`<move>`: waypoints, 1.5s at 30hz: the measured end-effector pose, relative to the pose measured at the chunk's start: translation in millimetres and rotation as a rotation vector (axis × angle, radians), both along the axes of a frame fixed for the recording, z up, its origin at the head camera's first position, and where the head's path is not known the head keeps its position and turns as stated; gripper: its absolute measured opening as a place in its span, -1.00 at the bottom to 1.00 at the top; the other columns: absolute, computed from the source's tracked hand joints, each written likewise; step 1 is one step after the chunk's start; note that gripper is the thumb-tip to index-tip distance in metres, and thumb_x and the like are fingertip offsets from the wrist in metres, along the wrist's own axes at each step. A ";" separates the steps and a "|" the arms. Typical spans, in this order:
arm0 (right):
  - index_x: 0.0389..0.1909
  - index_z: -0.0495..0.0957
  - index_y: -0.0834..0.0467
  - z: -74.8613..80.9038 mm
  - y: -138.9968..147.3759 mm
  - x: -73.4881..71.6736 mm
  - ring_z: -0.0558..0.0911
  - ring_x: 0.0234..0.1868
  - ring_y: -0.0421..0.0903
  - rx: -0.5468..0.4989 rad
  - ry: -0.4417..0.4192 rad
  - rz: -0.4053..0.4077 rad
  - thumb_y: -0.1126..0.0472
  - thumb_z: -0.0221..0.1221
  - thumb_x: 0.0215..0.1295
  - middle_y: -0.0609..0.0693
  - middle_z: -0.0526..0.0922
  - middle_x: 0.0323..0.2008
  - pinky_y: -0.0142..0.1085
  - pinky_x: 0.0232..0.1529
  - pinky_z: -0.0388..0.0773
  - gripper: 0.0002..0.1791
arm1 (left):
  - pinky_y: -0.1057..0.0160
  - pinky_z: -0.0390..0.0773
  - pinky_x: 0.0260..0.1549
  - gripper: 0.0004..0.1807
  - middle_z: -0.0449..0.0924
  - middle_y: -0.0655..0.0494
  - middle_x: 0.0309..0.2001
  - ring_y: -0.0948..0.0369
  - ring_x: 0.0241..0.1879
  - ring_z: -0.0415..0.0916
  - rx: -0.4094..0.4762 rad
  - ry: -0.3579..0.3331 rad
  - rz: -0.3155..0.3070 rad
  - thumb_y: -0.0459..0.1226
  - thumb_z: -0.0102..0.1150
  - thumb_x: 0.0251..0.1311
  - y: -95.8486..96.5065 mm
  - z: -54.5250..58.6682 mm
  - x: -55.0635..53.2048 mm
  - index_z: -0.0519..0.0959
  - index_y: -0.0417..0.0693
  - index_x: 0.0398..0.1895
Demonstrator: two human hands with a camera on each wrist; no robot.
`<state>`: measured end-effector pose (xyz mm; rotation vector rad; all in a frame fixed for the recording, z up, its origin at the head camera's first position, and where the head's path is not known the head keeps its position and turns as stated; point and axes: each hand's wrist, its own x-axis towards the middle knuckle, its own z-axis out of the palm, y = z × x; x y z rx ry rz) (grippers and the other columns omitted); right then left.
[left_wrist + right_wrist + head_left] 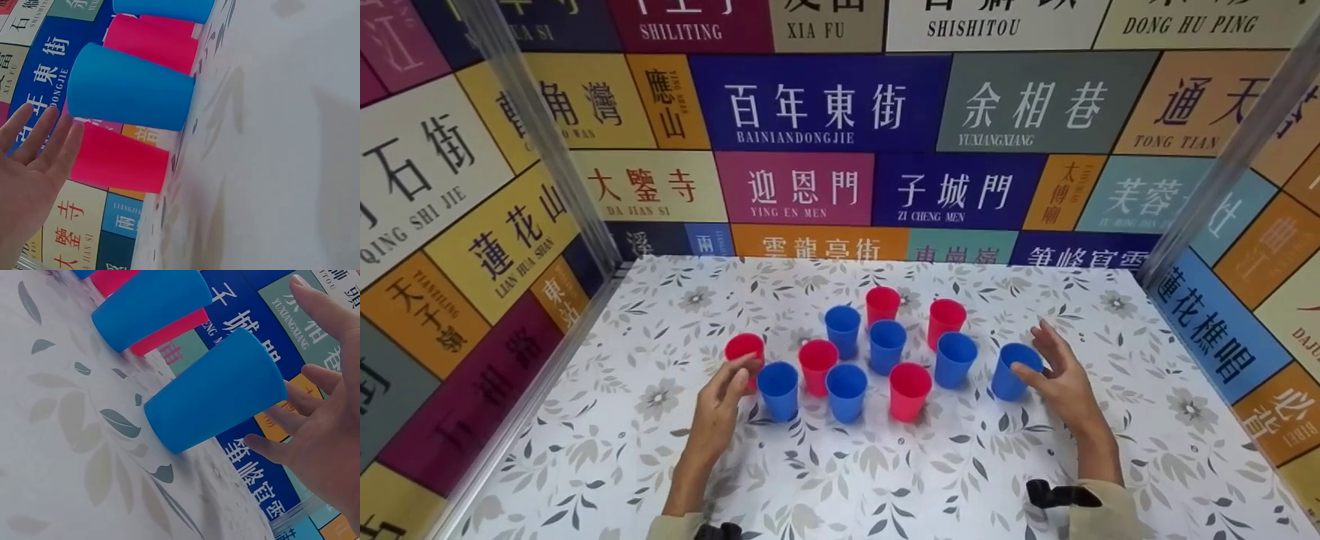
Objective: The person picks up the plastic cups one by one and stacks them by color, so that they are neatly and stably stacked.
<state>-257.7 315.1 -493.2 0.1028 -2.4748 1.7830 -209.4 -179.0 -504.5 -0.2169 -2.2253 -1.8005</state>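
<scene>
My left hand point(718, 405) and right hand point(1065, 386), fingers wide lol
Cups point(887, 351) stand mouth-up, unheld, probably steady enough alone.

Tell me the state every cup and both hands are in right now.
Five red cups: upright, mouths up, unstacked.
Six blue cups: upright, mouths up, unstacked.
Left hand: open, by the leftmost red cup; contact unclear.
Right hand: open, by the rightmost blue cup; contact unclear.

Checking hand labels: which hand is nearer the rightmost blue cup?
Right. The right hand is close by the rightmost blue cup, on its right; the left hand is well to its left, by the leftmost red cup.
</scene>
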 end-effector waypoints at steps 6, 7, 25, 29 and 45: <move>0.62 -0.16 0.06 -4.1 0.5 -1.4 -0.04 0.62 0.13 -0.032 -0.046 0.031 0.25 0.29 0.32 0.16 0.05 0.59 0.11 0.59 -0.05 0.02 | -0.05 0.48 0.30 -0.49 0.45 -0.09 0.37 -0.02 0.36 0.42 -0.055 -0.048 -0.054 -0.14 0.00 0.50 9.7 -2.0 -2.8 0.34 0.02 0.46; 0.62 -0.16 0.06 -5.3 0.6 -2.1 -0.02 0.62 0.11 -0.026 -0.054 0.036 0.25 0.29 0.31 0.15 0.06 0.58 0.01 0.60 0.00 0.02 | -0.09 0.46 0.31 -0.46 0.44 -0.08 0.38 -0.02 0.37 0.41 -0.060 -0.059 -0.057 -0.13 0.03 0.48 10.6 -2.6 -3.1 0.32 0.04 0.47; 0.60 -0.09 0.11 -16.6 0.4 -12.5 -0.03 0.61 0.24 0.049 -0.113 0.042 0.13 0.36 0.26 0.21 -0.04 0.61 0.15 0.58 -0.09 0.04 | -0.08 0.50 0.28 -0.06 0.28 -0.22 0.47 -0.17 0.42 0.33 -0.096 -0.295 -0.068 -0.20 0.39 0.19 10.8 -7.4 -9.8 0.09 0.04 0.58; 0.60 -0.06 0.10 -18.8 2.6 -10.4 0.01 0.60 0.26 0.041 -0.143 0.021 0.09 0.37 0.25 0.23 -0.01 0.59 0.17 0.58 -0.07 0.04 | -0.10 0.51 0.26 -0.07 0.27 -0.26 0.46 -0.20 0.42 0.31 -0.117 -0.303 -0.062 -0.26 0.38 0.19 12.7 -8.1 -9.9 0.09 -0.03 0.57; 0.54 0.09 0.13 -30.2 5.7 -4.0 0.44 0.25 -0.28 -0.023 -0.182 -0.014 0.11 0.36 0.26 0.23 0.30 0.46 -0.68 0.12 0.35 -0.08 | -0.16 0.44 0.31 -0.27 0.42 -0.25 0.33 -0.18 0.37 0.36 -0.096 -0.308 -0.024 -0.38 0.35 0.18 24.7 -8.0 -10.7 0.24 -0.15 0.39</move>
